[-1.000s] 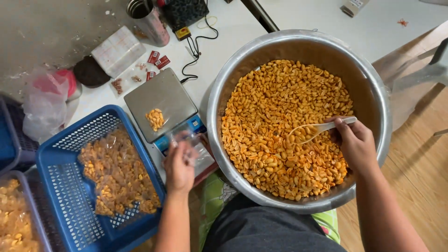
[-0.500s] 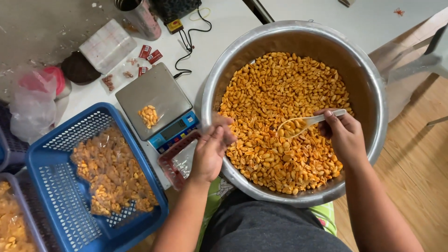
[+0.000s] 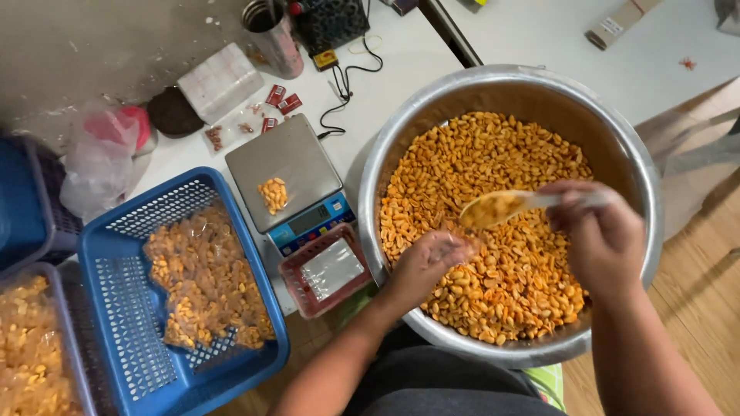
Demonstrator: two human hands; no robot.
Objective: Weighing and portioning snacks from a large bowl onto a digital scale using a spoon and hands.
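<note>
Inside steel bowl (image 3: 632, 154) rim, both hands, spoon (image 3: 501, 206).

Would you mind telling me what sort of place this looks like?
Probably a small home snack-packing station: a big metal bowl of orange coated nuts, a digital scale, and a blue basket of filled bags.

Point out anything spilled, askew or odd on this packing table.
A small loose pile of orange peanuts sits bare on the kitchen scale, with no bag or dish under it. A few crumbs and red wrappers lie scattered on the white table behind the scale. Nothing else stands out.
</note>
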